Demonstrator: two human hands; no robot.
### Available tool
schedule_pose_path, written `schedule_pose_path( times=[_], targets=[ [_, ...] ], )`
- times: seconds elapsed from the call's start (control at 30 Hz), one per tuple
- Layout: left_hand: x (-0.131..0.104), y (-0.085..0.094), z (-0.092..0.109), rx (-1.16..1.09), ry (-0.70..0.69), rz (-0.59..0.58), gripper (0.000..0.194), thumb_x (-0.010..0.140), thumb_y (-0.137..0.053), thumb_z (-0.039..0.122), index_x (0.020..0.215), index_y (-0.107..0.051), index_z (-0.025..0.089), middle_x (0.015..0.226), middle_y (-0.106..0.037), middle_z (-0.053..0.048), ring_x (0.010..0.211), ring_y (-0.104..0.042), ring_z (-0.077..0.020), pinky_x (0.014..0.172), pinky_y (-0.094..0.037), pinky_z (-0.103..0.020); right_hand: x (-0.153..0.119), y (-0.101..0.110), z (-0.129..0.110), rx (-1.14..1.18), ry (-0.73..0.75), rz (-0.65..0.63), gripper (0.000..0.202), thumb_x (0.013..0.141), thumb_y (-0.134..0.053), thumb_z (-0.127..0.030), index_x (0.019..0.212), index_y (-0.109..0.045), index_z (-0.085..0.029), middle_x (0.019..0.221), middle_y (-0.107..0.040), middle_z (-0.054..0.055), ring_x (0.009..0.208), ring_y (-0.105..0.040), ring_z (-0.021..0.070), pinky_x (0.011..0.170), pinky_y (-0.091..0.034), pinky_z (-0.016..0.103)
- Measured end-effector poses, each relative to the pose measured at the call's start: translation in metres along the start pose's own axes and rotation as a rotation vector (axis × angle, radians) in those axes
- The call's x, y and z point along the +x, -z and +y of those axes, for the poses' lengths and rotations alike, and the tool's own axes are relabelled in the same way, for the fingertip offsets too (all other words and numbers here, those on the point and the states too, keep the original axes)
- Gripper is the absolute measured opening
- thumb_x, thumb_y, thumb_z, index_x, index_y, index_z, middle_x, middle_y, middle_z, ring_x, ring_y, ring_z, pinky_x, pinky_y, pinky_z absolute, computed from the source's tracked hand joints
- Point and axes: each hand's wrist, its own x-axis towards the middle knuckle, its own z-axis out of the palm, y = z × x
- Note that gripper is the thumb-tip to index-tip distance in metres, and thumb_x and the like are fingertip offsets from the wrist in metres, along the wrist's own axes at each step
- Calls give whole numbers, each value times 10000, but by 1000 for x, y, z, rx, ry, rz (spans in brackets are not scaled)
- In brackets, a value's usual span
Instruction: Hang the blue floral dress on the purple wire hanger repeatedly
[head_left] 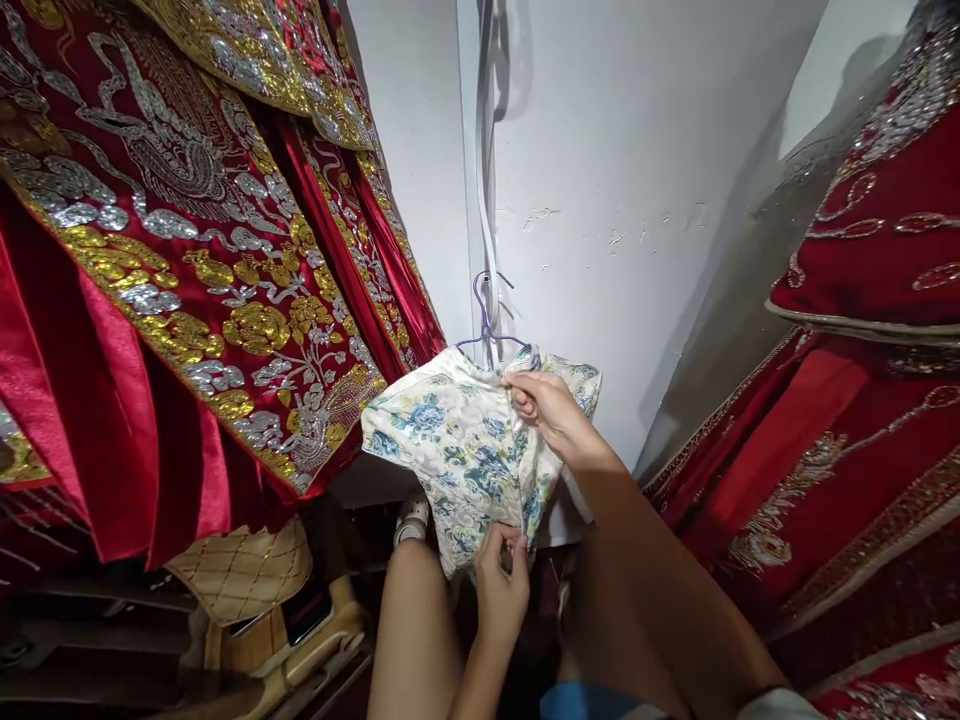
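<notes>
A small white short-sleeved top (465, 440) with blue and yellow flowers hangs on a purple hanger (486, 325). My right hand (551, 408) pinches the fabric at the collar, on the right of the neck opening. Lower down, my left hand (502, 575) is closed on the front edge near the hem, thumb and fingers pressed together. A seam or opening edge runs between the two hands. Whether a fastener sits under my fingers is too small to tell.
Red garments with gold and silver sequins (255, 320) hang close on the left. More beaded red garments (885, 230) hang on the right. A white wall (600, 150) with a vertical pole (484, 130) stands behind. A wooden chair (322, 640) with a quilted cushion (244, 570) is at lower left.
</notes>
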Motion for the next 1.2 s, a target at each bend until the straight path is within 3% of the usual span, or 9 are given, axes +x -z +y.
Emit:
schedule_pose_path(
  times=[0.17,0.3,0.5,0.57,0.73,0.87,0.97,1.1,1.2],
  targets=[
    [5,6,4,16,20,-87,213,936,-541,326,793,-611,183,750,-634,-44,723,-604,-189,693,-474,-282,-13,-1,-2,-57,34,-26,213,737,-743,-333,771,-671,-136,523,-508,-59,433,-362,45,398,-219,196],
    [31,20,18,-20,2,-127,195,933,-574,337,837,-635,180,783,-661,-47,758,-623,-192,723,-484,-287,-26,-2,10,-136,59,-8,257,735,-739,-404,759,-638,-169,492,-532,-57,420,-380,66,405,-244,208],
    [106,40,82,-63,-280,129,263,954,-583,306,1180,-654,193,979,-679,-78,878,-635,-191,819,-493,-306,-44,-2,7,-261,164,-50,288,819,-683,-463,775,-615,-187,470,-515,-53,421,-391,88,431,-279,230],
    [134,45,104,-13,-408,112,331,969,-564,293,1285,-612,205,950,-671,-59,850,-627,-180,813,-487,-305,-48,-2,0,-284,180,-80,288,826,-684,-463,772,-613,-189,480,-508,-54,432,-393,88,440,-282,231],
    [178,50,131,249,-681,2,163,992,-510,269,939,-639,185,891,-653,-58,839,-606,-185,767,-457,-295,-38,-2,1,-224,155,-71,311,788,-700,-492,788,-599,-198,487,-476,-66,434,-363,87,432,-247,234],
    [188,52,131,398,-754,1,138,992,-474,242,927,-581,184,885,-643,-60,862,-599,-204,814,-424,-334,-16,-4,29,-187,176,-15,310,757,-687,-481,860,-580,-209,484,-417,-93,428,-310,91,434,-210,239],
    [195,65,132,356,-729,148,142,987,-479,238,909,-586,185,866,-647,-41,843,-602,-193,814,-421,-320,-8,-2,55,-373,182,24,193,783,-629,-397,777,-567,-215,504,-446,-74,443,-328,97,454,-213,242],
    [217,99,130,69,-501,445,154,984,-530,262,930,-607,141,874,-616,-11,837,-565,-143,781,-430,-258,-23,10,80,-554,98,23,226,745,-596,-307,589,-453,-228,459,-381,-79,451,-310,95,464,-199,241],
    [236,126,111,-125,-343,493,206,1003,-514,279,878,-577,127,736,-523,30,689,-497,-100,670,-426,-223,-47,22,84,-500,61,-17,230,767,-568,-314,591,-452,-224,466,-348,-85,460,-288,91,475,-212,240]
  ],
)
